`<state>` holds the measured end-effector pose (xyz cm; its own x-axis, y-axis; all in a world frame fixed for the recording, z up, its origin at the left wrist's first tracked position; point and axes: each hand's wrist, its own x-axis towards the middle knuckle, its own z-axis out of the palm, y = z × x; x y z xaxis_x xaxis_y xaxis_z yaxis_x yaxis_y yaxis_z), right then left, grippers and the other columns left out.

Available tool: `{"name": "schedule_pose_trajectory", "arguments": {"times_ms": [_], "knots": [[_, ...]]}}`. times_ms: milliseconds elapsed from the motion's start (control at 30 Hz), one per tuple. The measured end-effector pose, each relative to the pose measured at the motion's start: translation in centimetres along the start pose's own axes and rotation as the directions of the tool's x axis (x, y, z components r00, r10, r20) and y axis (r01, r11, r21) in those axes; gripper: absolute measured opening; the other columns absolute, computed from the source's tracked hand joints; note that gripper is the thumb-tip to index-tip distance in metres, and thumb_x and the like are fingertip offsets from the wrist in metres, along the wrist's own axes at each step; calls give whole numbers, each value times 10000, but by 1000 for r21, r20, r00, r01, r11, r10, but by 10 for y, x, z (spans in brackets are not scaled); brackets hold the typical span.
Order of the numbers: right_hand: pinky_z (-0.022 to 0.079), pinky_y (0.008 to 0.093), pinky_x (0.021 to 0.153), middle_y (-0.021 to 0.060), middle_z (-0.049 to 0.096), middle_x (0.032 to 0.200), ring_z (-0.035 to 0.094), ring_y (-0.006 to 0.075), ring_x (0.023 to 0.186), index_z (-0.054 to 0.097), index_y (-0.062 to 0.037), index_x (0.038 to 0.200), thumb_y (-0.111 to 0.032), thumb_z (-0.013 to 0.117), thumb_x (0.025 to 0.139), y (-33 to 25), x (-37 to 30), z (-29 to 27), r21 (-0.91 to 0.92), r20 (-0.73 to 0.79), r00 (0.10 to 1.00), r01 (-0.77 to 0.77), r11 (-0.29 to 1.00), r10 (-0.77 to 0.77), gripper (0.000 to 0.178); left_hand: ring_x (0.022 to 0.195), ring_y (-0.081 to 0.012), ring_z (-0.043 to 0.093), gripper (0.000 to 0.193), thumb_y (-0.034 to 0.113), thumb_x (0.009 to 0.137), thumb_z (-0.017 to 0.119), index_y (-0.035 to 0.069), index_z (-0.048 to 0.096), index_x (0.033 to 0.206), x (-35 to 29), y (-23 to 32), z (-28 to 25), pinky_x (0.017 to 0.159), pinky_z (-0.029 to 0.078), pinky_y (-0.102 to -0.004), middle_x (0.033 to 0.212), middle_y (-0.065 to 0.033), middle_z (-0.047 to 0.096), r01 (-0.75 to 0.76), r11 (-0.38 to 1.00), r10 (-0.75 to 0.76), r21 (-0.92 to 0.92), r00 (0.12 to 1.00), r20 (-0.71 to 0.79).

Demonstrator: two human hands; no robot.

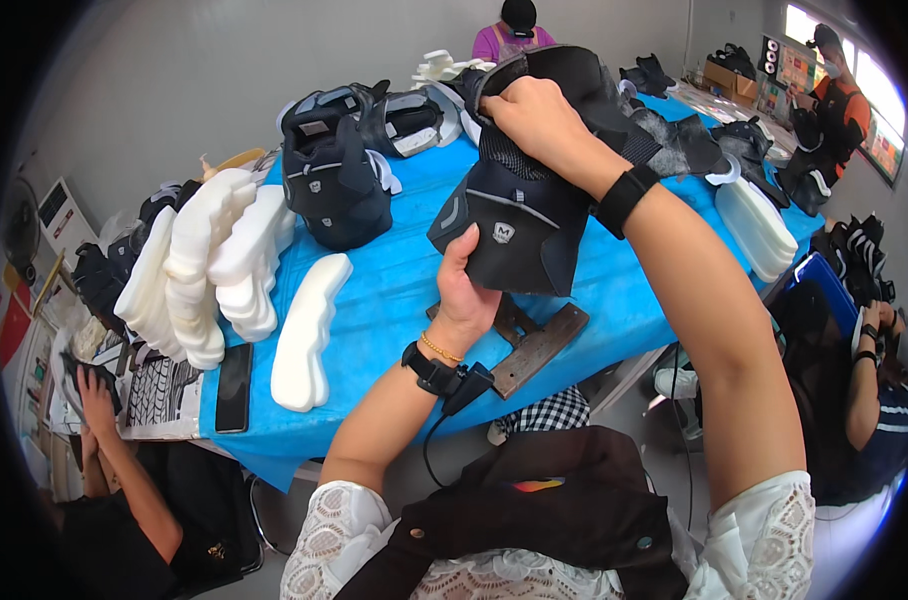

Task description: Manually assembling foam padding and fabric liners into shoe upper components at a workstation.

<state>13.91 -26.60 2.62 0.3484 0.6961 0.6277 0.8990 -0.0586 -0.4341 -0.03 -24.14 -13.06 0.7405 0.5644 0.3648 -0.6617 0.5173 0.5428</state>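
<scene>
The shoe upper [519, 215] hangs long-axis upright over the worktop [394, 290]: left hand [466, 295] clamped near, right hand [534, 115] clamped far.

Bright, even daylight from the window [842, 75] at upper right, slightly blown out. Soft, faint shadows on the blue table cover [394, 300]. Strong fisheye bending toward a black vignetted rim. Sharp at centre, softer toward the edges.

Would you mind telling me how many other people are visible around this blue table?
4, possibly more hidden: one at the far end, one at the far right, one seated lower right, and one lower left.
</scene>
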Motion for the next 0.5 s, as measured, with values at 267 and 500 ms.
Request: {"name": "schedule_pose_trajectory", "arguments": {"times_ms": [267, 500], "knots": [[503, 423, 697, 281, 617, 774, 631, 422, 772, 661, 49, 801, -291, 559, 843, 28, -1, 15, 45, -96, 993, 77, 996, -72, 357, 1111, -259, 601, 427, 327, 931, 524, 57, 543, 1262, -1, -2, -6, 992, 454, -414, 1221, -98, 622, -7, 998, 6, -63, 1000, -16], [481, 472, 896, 306, 636, 1028, 602, 483, 984, 675, 41, 970, -318, 496, 833, 11, -11, 8, 57, -48, 995, -87, 995, 90, 425, 1083, -257, 617, 391, 289, 946, 508, 42, 552, 1245, -1, 1, -7, 987, 456, -413, 1191, -102, 637, -20, 999, 21, -29, 998, 51]]}}
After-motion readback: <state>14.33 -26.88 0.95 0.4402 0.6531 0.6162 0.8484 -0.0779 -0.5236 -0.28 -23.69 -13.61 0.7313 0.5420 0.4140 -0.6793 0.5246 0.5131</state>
